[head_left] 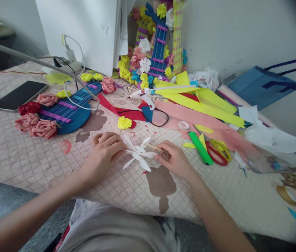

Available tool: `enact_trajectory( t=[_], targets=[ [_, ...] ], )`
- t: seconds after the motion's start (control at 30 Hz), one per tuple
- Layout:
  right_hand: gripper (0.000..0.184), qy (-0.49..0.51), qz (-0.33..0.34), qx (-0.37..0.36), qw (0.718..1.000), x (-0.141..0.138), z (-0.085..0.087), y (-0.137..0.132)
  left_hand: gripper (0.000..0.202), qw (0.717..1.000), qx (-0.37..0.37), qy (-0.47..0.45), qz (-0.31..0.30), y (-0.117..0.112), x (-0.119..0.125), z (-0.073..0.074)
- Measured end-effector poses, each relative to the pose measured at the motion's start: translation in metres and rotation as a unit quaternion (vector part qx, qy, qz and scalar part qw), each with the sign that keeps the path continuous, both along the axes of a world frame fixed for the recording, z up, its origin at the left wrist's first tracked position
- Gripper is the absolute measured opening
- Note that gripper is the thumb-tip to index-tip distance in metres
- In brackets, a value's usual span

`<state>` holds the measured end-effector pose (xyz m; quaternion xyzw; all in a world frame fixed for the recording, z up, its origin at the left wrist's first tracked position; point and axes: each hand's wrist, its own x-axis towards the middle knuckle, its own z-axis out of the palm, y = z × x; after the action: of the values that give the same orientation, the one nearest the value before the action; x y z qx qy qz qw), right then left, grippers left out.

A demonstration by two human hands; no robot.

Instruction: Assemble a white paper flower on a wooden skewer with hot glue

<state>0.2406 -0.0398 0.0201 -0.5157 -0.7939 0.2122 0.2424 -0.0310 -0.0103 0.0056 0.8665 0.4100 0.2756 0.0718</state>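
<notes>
Between my hands a white paper flower with long narrow petals lies low over the quilted cloth. My left hand is closed at its left side, curled fingers pinching the tip of a petal. A thin wooden stick is gripped by my right hand, its far end reaching the upper right petals. The right fingertips also come close to the flower's right petal. Just beyond the flower sits a yellow paper rose. A white glue gun rests farther back, tip to the left.
At left stand a blue paper guitar with pink roses and a tablet. Red-handled scissors, a green-cased cutter and yellow strips lie right. Decorated guitars lean behind; a tape roll is far right.
</notes>
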Motion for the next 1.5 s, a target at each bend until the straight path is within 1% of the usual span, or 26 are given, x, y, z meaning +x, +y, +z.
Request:
enact_trajectory(
  t=[0.07,0.17,0.23,0.3,0.4,0.5,0.53,0.6,0.73,0.87,1.0,1.13,1.2,1.3,1.37,1.5],
  targets=[
    [0.012,-0.009,0.01,-0.002,1.0,0.0,0.0,0.0,0.02,1.0,-0.001,0.004,0.001,0.002,0.001,0.001],
    [0.014,-0.009,0.004,-0.003,1.0,-0.001,-0.003,0.0,0.015,1.0,0.016,-0.009,0.015,0.001,0.002,0.004],
    [0.014,-0.003,-0.006,-0.002,1.0,-0.002,-0.003,-0.001,0.012,0.999,0.026,-0.022,0.037,-0.005,0.004,0.007],
    [0.014,0.006,-0.021,-0.004,1.0,-0.003,-0.002,-0.002,0.014,0.998,0.032,-0.028,0.05,-0.014,0.007,0.01],
    [0.015,0.019,-0.039,-0.004,0.999,-0.004,0.0,-0.005,0.017,0.999,0.013,0.002,0.04,-0.029,0.01,0.01],
    [0.015,0.02,-0.034,0.026,0.999,-0.005,0.001,-0.007,0.009,0.999,-0.009,0.017,0.033,-0.033,0.011,0.008],
    [0.014,0.02,-0.028,0.038,0.999,-0.005,0.001,-0.008,0.007,0.999,-0.015,0.016,0.027,-0.032,0.01,0.007],
    [0.014,0.023,-0.007,0.059,0.998,-0.006,0.0,-0.009,0.011,1.0,-0.017,0.01,0.017,-0.027,0.009,0.006],
    [0.016,0.026,0.041,0.102,0.994,-0.009,-0.001,-0.013,0.016,1.0,0.013,0.007,0.014,-0.012,0.004,0.005],
    [0.017,-0.012,0.067,0.121,0.99,-0.015,0.002,-0.019,0.012,1.0,0.009,0.008,0.008,-0.006,0.001,0.004],
    [0.016,-0.044,0.073,0.123,0.989,-0.021,0.004,-0.024,0.011,0.999,0.011,-0.032,0.006,-0.017,0.002,0.007],
    [0.016,-0.072,0.077,0.135,0.985,-0.023,0.002,-0.025,0.017,0.997,0.011,-0.076,-0.004,-0.036,0.007,0.011],
    [0.017,-0.082,0.074,0.14,0.984,-0.025,0.0,-0.026,0.021,0.997,0.013,-0.072,-0.027,-0.042,0.009,0.01],
    [0.018,-0.092,0.074,0.14,0.983,-0.029,-0.002,-0.026,0.021,0.997,0.005,-0.043,-0.066,-0.044,0.011,0.006],
    [0.019,-0.096,0.081,0.144,0.982,-0.032,-0.001,-0.026,0.02,0.997,0.001,-0.027,-0.075,-0.043,0.012,0.004],
    [0.02,-0.102,0.09,0.155,0.978,-0.036,0.0,-0.027,0.018,0.997,0.016,-0.01,-0.08,-0.039,0.015,0.0]
  ],
)
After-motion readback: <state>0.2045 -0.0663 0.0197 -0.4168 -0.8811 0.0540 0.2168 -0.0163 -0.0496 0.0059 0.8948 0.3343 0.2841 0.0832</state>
